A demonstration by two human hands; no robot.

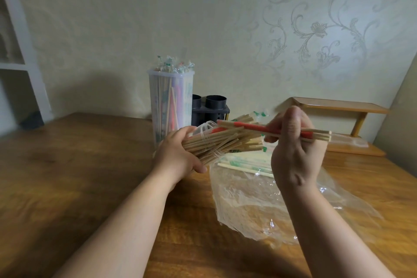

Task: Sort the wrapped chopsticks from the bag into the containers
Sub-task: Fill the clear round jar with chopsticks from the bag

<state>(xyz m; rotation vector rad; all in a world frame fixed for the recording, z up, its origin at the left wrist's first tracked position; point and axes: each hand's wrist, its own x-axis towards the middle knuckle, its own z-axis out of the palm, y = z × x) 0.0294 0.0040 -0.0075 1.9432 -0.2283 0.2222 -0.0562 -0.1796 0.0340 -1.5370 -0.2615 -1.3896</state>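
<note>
— First, the left hand (178,156)?
— Wrapped round the left end of a thick bundle of wrapped chopsticks (216,144), fingers curled tight. Held raised above the wooden table (67,165), with the free ends fanning out to the right.
— And the right hand (293,153)?
— Pinching a single red-sleeved chopstick pair (270,130) between thumb and curled fingers. Held roughly level, left end lying over the top of the bundle, right end sticking out past the thumb.
— Anything beneath the hands?
— A crumpled clear plastic bag (248,205) spread on the table. At its far edge, just below the bundle, a few loose green-printed chopsticks (243,165) lying flat.
— Where to look for the containers?
— Behind the left hand, near the wall. First a tall clear container (170,101), upright, packed with standing wrapped chopsticks, wrapper ends poking above the rim. Just beside it on the right, a black two-tube holder (212,108); touching or only close, hard to say, and no telling what sits inside the tubes.
— Further right?
— A low wooden shelf (338,106) at the table's far right corner, against scroll-patterned wallpaper (316,29). At the left edge, white shelving (13,63).
</note>
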